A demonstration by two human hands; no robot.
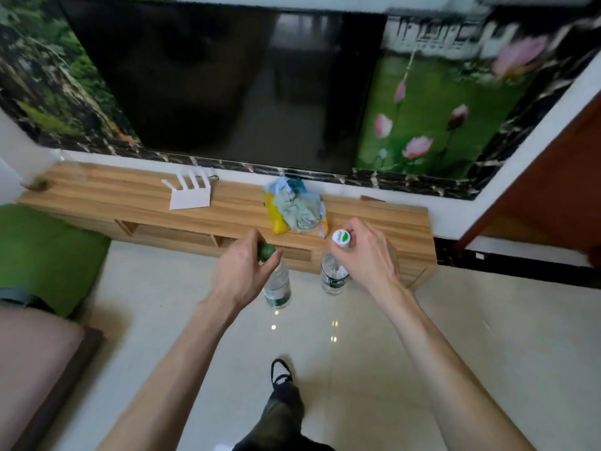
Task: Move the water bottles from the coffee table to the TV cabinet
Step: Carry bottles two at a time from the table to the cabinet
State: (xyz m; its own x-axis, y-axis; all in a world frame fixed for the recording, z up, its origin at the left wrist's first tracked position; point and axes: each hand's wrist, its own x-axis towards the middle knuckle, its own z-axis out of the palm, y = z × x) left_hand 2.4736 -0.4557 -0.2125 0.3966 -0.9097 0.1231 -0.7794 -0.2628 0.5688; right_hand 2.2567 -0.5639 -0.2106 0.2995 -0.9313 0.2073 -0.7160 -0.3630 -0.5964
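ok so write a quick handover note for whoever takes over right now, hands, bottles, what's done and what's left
Left hand: fingers closed on the cap end of the green-capped water bottle, which hangs below it.
Right hand: fingers closed around the neck of the white-capped water bottle, also hanging.
Both bottles are in the air over the floor, just in front of the TV cabinet; neither is on it yet.
On the cabinet top: a white router and a bundle of cloths.
Done: both bottles carried over to the cabinet. Left: set both down on free wood, probably right of the cloths.
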